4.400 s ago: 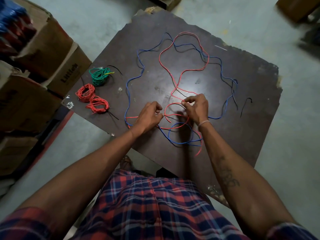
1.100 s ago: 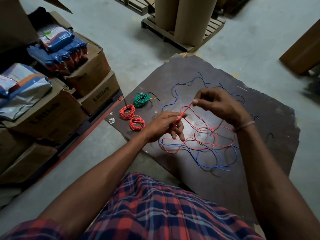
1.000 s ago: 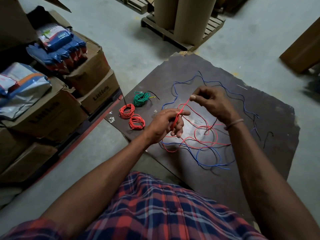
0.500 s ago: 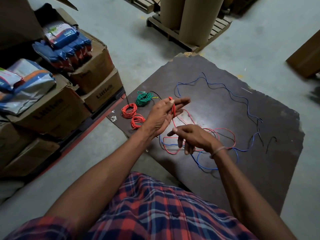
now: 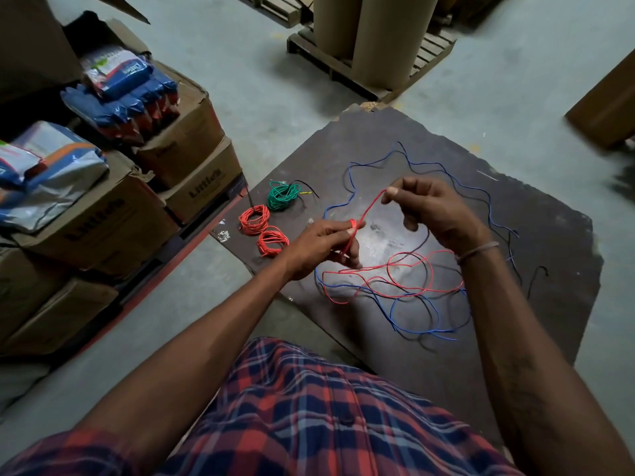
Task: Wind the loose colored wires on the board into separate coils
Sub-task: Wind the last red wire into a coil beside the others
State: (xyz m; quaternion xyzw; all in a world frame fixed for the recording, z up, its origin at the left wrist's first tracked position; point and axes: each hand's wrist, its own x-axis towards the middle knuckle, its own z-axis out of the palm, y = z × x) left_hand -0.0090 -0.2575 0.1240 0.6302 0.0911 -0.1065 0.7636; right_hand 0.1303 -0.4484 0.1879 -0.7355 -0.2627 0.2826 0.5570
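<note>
Board [image 5: 536,235]: red wire [image 5: 372,204] between hands.

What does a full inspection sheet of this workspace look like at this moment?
Surface: dark board, worn and chipped at its edges, resting on the concrete floor.
Job's things: red wire partly wound round the left hand's fingers, the rest loose; blue wire loose, crossing it.
Finished: two red coils and green coil at the board's left edge.
Clutter: short black wire scrap.
Grippers: left hand grips the red winding; right hand pinches the red strand.
Cables: none besides the wires.
Surroundings: cardboard boxes, cardboard rolls on a pallet.
</note>
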